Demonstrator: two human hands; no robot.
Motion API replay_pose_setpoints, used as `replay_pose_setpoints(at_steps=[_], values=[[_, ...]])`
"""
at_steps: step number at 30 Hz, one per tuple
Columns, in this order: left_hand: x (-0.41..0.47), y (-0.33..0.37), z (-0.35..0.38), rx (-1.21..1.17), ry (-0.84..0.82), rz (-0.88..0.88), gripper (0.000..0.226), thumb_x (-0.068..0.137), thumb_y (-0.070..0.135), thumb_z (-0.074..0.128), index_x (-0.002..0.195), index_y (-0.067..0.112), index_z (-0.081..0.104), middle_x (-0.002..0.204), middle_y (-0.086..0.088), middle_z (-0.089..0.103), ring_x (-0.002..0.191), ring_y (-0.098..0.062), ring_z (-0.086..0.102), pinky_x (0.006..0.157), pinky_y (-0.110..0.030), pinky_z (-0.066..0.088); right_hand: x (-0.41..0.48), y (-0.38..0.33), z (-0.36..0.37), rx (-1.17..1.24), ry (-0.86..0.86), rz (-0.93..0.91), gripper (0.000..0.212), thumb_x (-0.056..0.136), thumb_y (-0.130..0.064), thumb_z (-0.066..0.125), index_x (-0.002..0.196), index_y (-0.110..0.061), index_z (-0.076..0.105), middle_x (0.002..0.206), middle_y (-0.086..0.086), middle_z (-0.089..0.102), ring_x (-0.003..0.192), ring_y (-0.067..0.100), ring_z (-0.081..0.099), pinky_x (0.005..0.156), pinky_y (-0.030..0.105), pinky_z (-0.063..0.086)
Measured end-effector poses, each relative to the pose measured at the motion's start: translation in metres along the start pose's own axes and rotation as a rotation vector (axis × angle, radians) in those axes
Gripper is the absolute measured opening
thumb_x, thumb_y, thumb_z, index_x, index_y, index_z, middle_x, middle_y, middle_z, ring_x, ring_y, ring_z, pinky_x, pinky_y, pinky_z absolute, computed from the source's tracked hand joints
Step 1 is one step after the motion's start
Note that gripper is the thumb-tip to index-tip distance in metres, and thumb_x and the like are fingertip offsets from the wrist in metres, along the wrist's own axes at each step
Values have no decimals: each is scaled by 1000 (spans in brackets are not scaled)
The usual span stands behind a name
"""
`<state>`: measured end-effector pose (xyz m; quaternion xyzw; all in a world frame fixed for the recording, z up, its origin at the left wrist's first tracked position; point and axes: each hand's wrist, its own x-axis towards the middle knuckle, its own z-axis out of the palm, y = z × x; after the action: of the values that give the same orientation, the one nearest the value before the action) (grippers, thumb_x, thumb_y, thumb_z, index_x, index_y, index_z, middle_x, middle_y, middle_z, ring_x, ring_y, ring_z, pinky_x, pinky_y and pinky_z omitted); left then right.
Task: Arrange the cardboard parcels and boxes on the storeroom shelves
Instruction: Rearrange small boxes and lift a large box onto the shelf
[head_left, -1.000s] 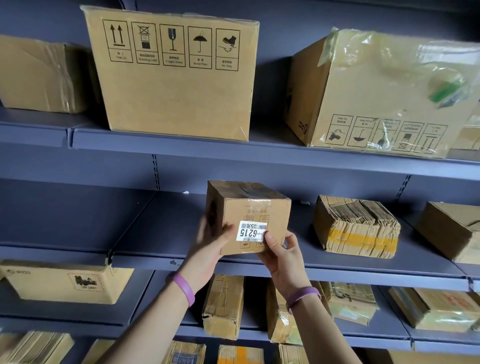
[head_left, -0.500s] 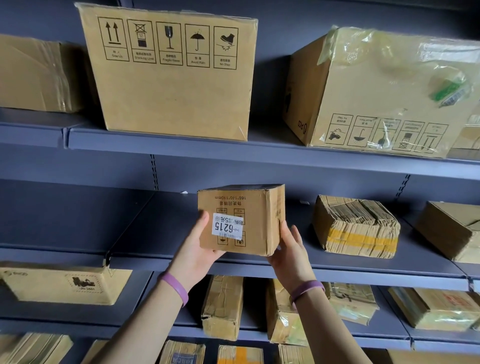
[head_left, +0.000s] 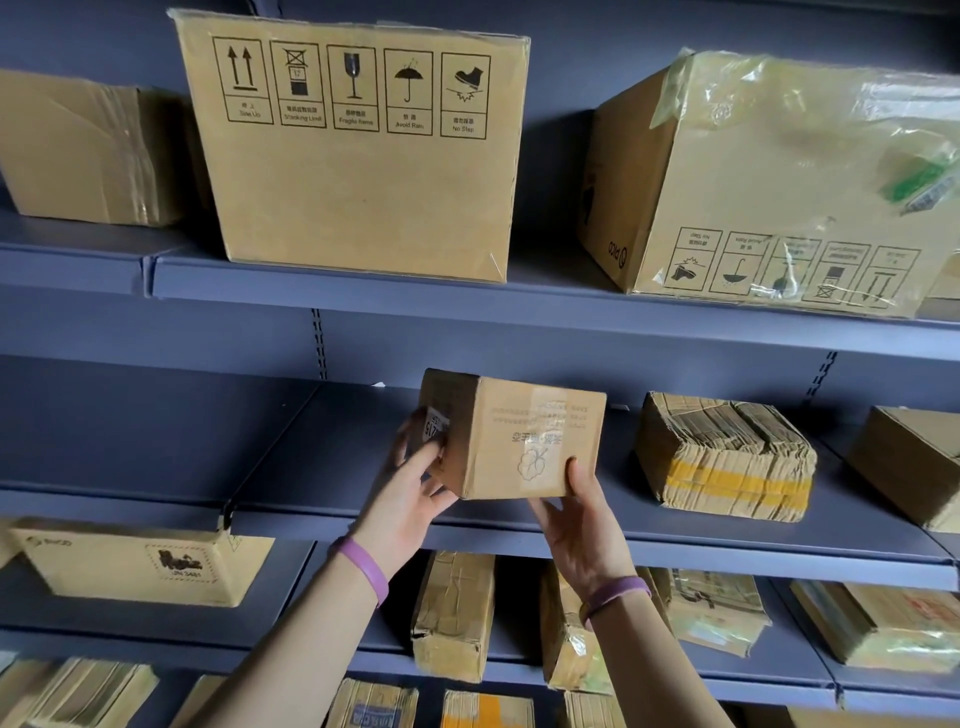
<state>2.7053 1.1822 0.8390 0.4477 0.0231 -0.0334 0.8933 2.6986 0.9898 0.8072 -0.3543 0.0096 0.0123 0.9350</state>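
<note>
two hands hold small box (head_left: 519, 441) over middle shelf (head_left: 322, 467) front, beside taped bundle (head_left: 727, 457): left hand (head_left: 410, 499) pinching labelled side, right hand (head_left: 576, 525) cupping bottom corner. placing step, likely; next: set square, release.

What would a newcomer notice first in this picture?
First, the small cardboard box in the centre, which the left hand and right hand hold at the middle shelf. Above it, on the upper shelf, the large carton with five handling symbols; the plastic-covered carton to its right shows its symbols upside down.
</note>
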Motion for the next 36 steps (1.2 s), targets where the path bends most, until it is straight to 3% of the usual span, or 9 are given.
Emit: replay_pose_setpoints(at_steps=[9,12,15,17,21,25,30,32,36], values=[[-3,-7,6,275,-130,90,66,85,54,68,143,28,49,132,0,66,124,-19,62,95,-38,57,6,1,-3,-228,-5,-66,48,89,-20,60,133,-6,50,130,22,63,114,30,66,92,38,58],[-1,-2,7,217,-116,112,56,87,41,71,137,21,57,128,-5,68,120,-21,64,90,-33,57,8,2,-7,-440,23,-82,57,86,-49,68,135,-26,48,143,13,53,128,27,56,103,43,51],[2,6,3,95,-66,40,50,86,37,67,131,19,61,124,-8,70,118,-24,65,91,-35,56,14,0,-12,-706,58,-81,59,81,-42,68,131,-50,37,155,-5,37,137,20,47,107,47,47],[3,6,-1,38,-53,-17,50,85,38,64,132,19,61,125,-9,70,120,-25,64,97,-41,52,19,-1,-16,-515,31,-30,40,95,-40,64,132,-38,48,146,1,50,126,19,58,106,49,47],[1,3,-2,3,-82,-80,47,90,42,57,130,19,62,124,-9,71,116,-23,67,101,-44,49,19,0,-17,-276,-43,81,77,78,-67,68,141,-25,53,140,16,56,132,34,53,108,62,40],[4,1,-3,-6,-22,-85,50,88,45,61,131,19,59,122,-9,71,119,-24,65,96,-43,53,18,0,-19,-214,32,61,74,83,-47,65,140,-3,47,120,17,65,107,30,65,76,41,62],[4,-3,3,131,71,117,57,78,24,76,129,41,55,125,4,68,116,-17,64,88,-45,57,17,2,-12,-182,72,-12,97,58,-39,93,131,3,45,110,14,72,96,24,72,79,40,62],[2,-6,6,184,32,143,70,73,30,79,135,47,51,134,11,61,118,-11,62,93,-47,56,17,3,-10,-152,87,-48,89,67,-29,81,138,5,40,108,13,73,94,21,73,76,37,62],[-3,-8,7,295,-26,182,80,64,64,84,135,52,51,157,12,33,137,-16,48,98,-49,55,17,4,-1,-150,89,-79,113,41,-39,97,133,0,44,108,14,74,96,24,73,72,35,61]])
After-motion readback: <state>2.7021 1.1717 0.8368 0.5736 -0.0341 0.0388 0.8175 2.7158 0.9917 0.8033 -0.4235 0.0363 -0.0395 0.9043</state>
